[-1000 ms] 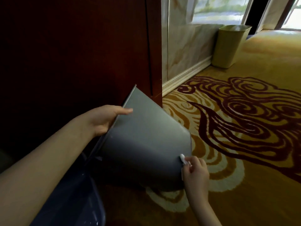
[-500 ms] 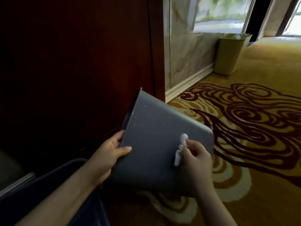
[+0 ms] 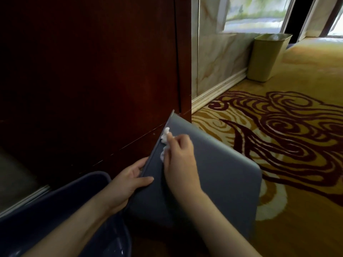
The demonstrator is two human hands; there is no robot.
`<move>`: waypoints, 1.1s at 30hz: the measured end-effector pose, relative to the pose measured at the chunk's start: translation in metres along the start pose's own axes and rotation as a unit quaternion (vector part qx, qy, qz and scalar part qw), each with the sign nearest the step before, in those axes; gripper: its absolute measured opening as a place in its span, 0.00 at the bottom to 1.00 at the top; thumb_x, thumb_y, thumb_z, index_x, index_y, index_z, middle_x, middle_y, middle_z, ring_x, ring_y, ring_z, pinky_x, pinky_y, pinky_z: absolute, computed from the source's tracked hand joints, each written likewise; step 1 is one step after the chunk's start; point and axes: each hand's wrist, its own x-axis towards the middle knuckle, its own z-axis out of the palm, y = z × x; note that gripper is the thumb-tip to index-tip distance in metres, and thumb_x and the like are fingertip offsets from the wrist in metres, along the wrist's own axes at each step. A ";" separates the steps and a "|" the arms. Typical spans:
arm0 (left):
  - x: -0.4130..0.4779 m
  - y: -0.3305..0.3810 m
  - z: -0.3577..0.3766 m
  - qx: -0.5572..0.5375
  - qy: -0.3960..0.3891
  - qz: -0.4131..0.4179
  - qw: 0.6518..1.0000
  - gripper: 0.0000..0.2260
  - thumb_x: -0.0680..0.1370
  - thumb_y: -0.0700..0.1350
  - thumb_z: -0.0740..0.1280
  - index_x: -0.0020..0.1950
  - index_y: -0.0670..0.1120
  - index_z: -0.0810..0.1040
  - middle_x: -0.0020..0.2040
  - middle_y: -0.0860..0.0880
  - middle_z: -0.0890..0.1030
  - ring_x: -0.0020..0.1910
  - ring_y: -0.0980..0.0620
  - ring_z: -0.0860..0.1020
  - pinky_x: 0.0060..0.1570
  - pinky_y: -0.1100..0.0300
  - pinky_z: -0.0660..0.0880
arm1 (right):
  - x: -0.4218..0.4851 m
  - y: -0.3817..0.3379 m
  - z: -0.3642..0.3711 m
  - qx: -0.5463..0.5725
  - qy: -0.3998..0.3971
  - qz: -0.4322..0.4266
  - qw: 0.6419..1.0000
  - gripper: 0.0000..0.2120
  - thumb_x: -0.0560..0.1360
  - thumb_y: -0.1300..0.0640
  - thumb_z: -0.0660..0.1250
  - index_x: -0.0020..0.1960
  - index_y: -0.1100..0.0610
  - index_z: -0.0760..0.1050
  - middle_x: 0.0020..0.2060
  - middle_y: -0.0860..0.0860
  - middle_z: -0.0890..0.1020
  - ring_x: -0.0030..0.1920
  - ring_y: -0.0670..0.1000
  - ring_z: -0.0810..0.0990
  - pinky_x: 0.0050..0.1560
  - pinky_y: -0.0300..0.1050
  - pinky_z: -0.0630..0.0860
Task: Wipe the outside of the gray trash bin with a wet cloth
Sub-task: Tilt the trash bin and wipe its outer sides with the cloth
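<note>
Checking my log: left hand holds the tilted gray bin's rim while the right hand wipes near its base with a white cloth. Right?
No. The head view shows the right hand holding the white cloth near the rim of the gray bin, not its base. The rest is right.

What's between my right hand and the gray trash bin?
The white cloth, pinched by the right hand and pressed against the gray trash bin near its rim, as the head view shows.

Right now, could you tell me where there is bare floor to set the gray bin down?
Carpet lies bare right of the gray bin, and between it, the baseboard and the beige bin. Crowded at left: blue tub, wood panel, left hand, right hand with cloth.
</note>
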 end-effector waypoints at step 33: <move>0.009 0.008 0.015 0.042 0.006 0.010 0.999 0.19 0.72 0.35 0.65 0.60 0.51 0.73 0.50 0.49 0.85 0.49 0.52 0.83 0.40 0.62 0.79 | -0.021 0.001 -0.011 0.017 0.113 0.071 0.991 0.10 0.75 0.54 0.58 0.55 0.52 0.73 0.44 0.45 0.71 0.41 0.44 0.72 0.41 0.38 0.73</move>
